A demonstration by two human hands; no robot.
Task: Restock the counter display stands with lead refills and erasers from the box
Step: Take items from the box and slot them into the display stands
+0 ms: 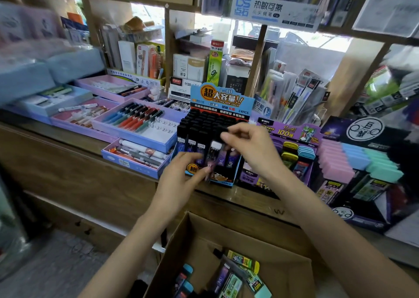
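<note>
Lead refill (213, 157) upright, cap up, over blue stand (217, 107), right hand (247, 148) grip pinching its top, left hand (183, 173) grip pinching its base

Daylight enters from behind the shelving; window gaps (294, 35) are blown out to near white, detail lost there. Foreground evenly lit, moderately bright, colours saturated. Shadows soft: faint one under the display stand (217, 125) on the table (68, 137); cardboard box (283, 272) interior darker toward the bottom. Mild glare on the glossy sign (275, 10) and on clear packaging at right.

Motion blur on both hands: left hand (183, 173) smeared at the fingers (205, 169), right hand (247, 146) slightly sharper. Refill held between them streaked, print unreadable.

Wide-angle distortion: shelf uprights bow outward, table edge curves. Left and right margins strongly blurred. Centre text legible.
</note>
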